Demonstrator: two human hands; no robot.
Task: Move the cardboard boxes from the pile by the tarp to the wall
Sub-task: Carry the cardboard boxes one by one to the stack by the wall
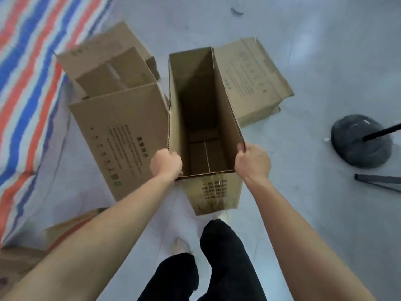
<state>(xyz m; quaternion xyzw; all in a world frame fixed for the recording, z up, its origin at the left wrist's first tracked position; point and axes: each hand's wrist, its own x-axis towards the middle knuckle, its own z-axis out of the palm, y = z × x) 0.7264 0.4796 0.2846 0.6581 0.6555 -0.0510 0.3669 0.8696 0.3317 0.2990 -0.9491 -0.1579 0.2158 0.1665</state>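
box: empty, open, likely light, walls flexy | left hand, right hand: fingers clamped on near rim corners

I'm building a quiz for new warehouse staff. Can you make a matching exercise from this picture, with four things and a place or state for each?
Things:
1. open cardboard box
2. striped tarp
3. round dark base with a pole
4. flattened box

Places or states:
A. lies along the left edge
B. gripped by both hands at its rim
C. stands on the floor at the right
D. lies on the floor behind the held box

Pairs: 1-B, 2-A, 3-C, 4-D
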